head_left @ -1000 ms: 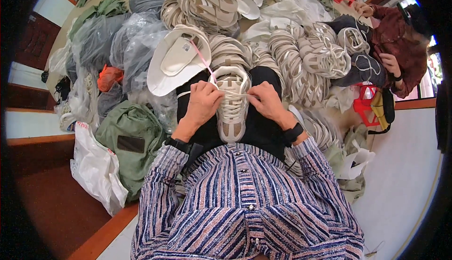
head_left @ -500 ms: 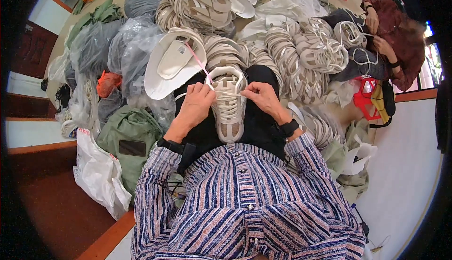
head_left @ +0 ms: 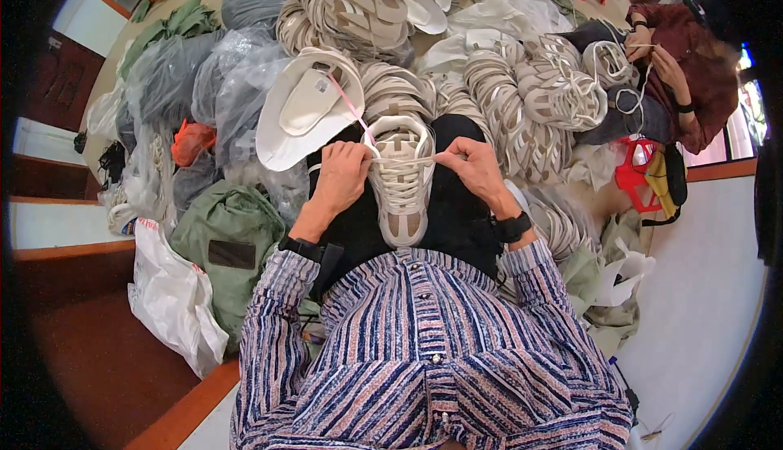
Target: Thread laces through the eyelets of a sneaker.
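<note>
A beige and white shoe upper (head_left: 402,215) lies across my lap, its toe pointing toward me, with pale laces threaded through its eyelets. A lace (head_left: 408,161) is stretched sideways over the tongue between my hands. My left hand (head_left: 344,174) pinches it at the shoe's left edge. On the right, my right hand (head_left: 471,169) grips the other stretch between thumb and forefinger, just off the shoe's right edge. A pink strip (head_left: 351,106) runs from near my left fingers to a white-lined upper (head_left: 303,112) lying beyond.
Stacked beige uppers (head_left: 534,95) pile up ahead and to the right. Plastic-wrapped bundles (head_left: 167,79), a green bag (head_left: 224,234) and a white sack (head_left: 175,295) lie left. At far right, a person (head_left: 685,83) handles lace near a red stool (head_left: 636,174).
My right hand has moved outward to the right, drawing the lace straighter across the tongue. My left hand stays by the shoe's left edge. The other person's hands have shifted.
</note>
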The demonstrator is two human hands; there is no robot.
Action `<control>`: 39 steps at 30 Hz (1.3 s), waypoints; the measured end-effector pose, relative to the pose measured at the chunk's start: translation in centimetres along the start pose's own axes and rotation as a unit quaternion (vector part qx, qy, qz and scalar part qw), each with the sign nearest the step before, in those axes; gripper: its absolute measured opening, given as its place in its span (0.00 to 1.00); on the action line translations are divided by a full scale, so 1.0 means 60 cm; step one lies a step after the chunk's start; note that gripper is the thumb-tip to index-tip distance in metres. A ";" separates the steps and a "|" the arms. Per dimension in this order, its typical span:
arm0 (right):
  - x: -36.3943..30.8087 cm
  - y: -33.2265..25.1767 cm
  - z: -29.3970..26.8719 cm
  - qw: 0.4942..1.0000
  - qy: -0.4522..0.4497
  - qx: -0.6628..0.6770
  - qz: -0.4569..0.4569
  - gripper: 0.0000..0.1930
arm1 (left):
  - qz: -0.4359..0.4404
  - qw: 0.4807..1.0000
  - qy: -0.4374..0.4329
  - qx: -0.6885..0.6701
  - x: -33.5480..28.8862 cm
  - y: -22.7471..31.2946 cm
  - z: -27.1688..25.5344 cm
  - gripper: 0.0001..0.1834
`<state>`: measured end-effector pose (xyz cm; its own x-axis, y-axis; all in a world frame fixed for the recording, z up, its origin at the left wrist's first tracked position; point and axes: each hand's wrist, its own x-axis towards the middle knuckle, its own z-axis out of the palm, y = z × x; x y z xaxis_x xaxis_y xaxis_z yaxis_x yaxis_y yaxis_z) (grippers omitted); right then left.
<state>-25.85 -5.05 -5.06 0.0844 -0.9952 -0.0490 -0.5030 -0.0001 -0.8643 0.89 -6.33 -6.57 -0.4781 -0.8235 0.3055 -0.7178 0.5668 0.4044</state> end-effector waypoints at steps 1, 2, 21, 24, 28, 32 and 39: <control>-0.002 -0.002 -0.001 1.000 -0.005 -0.017 -0.004 0.15 | -0.038 0.998 -0.028 -0.032 -0.003 -0.002 0.003 0.07; -0.004 -0.003 -0.001 0.999 -0.010 -0.033 -0.007 0.15 | -0.076 0.994 -0.055 -0.063 -0.007 -0.003 0.006 0.07; -0.052 0.093 -0.195 0.985 -0.067 -0.158 0.000 0.13 | -0.127 0.974 -0.140 -0.125 -0.053 -0.078 -0.096 0.07; -0.079 0.142 -0.255 0.980 -0.037 -0.192 0.025 0.14 | -0.188 0.968 -0.138 -0.094 -0.100 -0.113 -0.154 0.08; -0.118 0.189 -0.326 0.967 -0.019 -0.230 0.106 0.14 | -0.274 0.952 -0.117 -0.067 -0.171 -0.187 -0.210 0.12; -0.170 0.328 -0.376 0.931 0.051 -0.360 -0.001 0.12 | -0.324 0.944 -0.050 -0.015 -0.274 -0.266 -0.235 0.15; -0.191 0.392 -0.317 0.842 0.052 -0.536 -0.009 0.07 | -0.266 0.937 -0.008 0.227 -0.306 -0.256 -0.190 0.10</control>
<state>-55.03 4.47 -15.30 0.0535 -0.9972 0.0516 -0.9949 -0.0489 0.0878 26.45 0.42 -8.56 0.0040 -0.9886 0.1506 -0.9962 0.0091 0.0863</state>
